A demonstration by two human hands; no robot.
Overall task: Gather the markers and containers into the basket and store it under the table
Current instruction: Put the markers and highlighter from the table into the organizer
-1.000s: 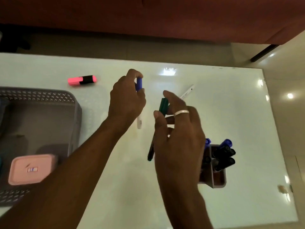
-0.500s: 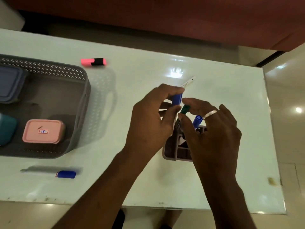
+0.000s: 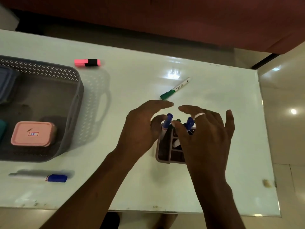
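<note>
A grey marker holder (image 3: 162,150) stands mid-table with several blue and green markers upright in it. My left hand (image 3: 142,128) and my right hand (image 3: 204,134) hover just over it, fingers spread, holding nothing. A blue-capped marker (image 3: 166,124) leans in the holder between my hands. Beyond them a green-capped white marker (image 3: 175,89) lies on the table. A pink highlighter (image 3: 87,62) rests at the back. Another blue-capped marker (image 3: 41,177) lies at the front left. The grey basket (image 3: 72,96) on the left holds a pink container (image 3: 33,133).
The basket also holds a blue container (image 3: 5,81) and a teal one (image 3: 2,129) at the left frame edge. The white table's (image 3: 214,187) near edge runs across the bottom and its right edge borders a tiled floor. A small brown scrap (image 3: 266,182) lies near the right front corner.
Both hands carried a blue and a green marker to the holder, dropped them in and let go; their fingers are now spread above it. The view has shifted left.
</note>
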